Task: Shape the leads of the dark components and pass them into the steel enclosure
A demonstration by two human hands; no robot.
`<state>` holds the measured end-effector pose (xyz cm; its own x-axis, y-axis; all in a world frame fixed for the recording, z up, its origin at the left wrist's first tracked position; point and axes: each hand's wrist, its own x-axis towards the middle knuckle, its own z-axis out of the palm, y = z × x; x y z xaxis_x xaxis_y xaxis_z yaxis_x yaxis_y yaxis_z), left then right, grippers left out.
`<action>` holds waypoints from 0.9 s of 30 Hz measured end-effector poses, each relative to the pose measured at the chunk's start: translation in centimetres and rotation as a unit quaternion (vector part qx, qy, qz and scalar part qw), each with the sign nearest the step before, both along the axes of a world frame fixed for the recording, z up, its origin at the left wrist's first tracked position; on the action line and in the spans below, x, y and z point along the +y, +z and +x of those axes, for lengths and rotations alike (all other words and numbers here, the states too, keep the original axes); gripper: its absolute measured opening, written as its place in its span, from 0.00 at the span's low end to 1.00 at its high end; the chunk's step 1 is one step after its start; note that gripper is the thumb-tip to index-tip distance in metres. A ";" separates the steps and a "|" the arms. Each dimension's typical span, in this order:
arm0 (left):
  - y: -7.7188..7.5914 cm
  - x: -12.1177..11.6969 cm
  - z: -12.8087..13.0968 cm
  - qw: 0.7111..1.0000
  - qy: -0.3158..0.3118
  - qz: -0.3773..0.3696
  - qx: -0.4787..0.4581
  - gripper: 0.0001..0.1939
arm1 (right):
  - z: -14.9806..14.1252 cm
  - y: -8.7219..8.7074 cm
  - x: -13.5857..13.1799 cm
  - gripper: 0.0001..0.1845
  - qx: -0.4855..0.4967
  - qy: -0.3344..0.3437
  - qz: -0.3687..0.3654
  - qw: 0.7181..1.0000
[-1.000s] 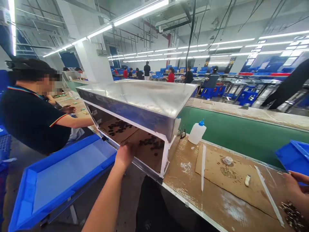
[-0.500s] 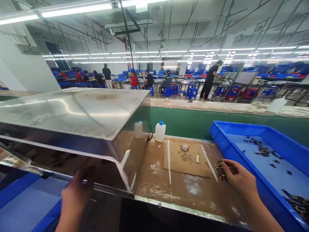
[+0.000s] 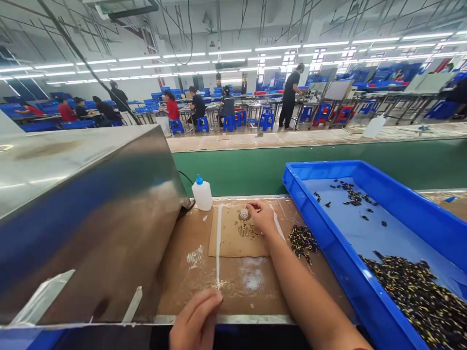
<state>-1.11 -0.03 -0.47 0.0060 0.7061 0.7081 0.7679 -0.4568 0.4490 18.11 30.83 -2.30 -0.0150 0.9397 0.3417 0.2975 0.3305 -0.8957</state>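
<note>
- Right hand [image 3: 260,218]: over the cardboard [image 3: 233,248], thumb and forefinger drawn nearly together beside the small clear dish [image 3: 244,214]; whether a part is pinched there, cannot tell.
- Left hand [image 3: 197,316]: near the front edge of the tabletop [image 3: 178,277], fingers loosely bent; contents, if any, not distinguishable.
- Small dark parts: one pile [image 3: 302,239] on the tabletop, between cardboard and blue tray [image 3: 328,233]; a larger heap [image 3: 419,287] and a loose scatter inside the tray.
- Also present: white bottle [image 3: 202,195], blue-capped, upright behind the cardboard; metal box [image 3: 120,209], at left.
- Step in hand, by judgement: work at the clear dish, probably a dab or dip with the right hand.
- Next move, by judgement: calls for a fine fingertip pinch and a clean lift off the dish, with the left hand ready nearby.
- Differences from half a second ago: right hand shifted from the pile to the dish; left hand away from the metal box's opening; view swung rightward, showing more of the tray's heap.
</note>
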 end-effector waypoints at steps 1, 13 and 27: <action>0.3 2.3 1.0 0.998 -0.030 -0.026 -0.047 0.15 | -0.1 -0.4 0.3 0.21 0.005 0.001 -0.002 1.000; -2.1 23.3 2.9 0.917 -0.080 -0.212 -0.329 0.09 | -0.1 -1.8 0.8 0.18 -0.001 -0.014 0.022 1.000; -4.2 24.1 2.3 0.913 -0.004 -0.178 -0.367 0.11 | 0.0 -2.3 0.7 0.10 -0.067 -0.015 0.106 0.992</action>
<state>1.21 24.03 -4.65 -0.3709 0.8945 0.2496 0.1981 -0.1863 0.9623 18.07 31.56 -4.64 -0.0471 0.8479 0.5281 0.4209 0.4963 -0.7593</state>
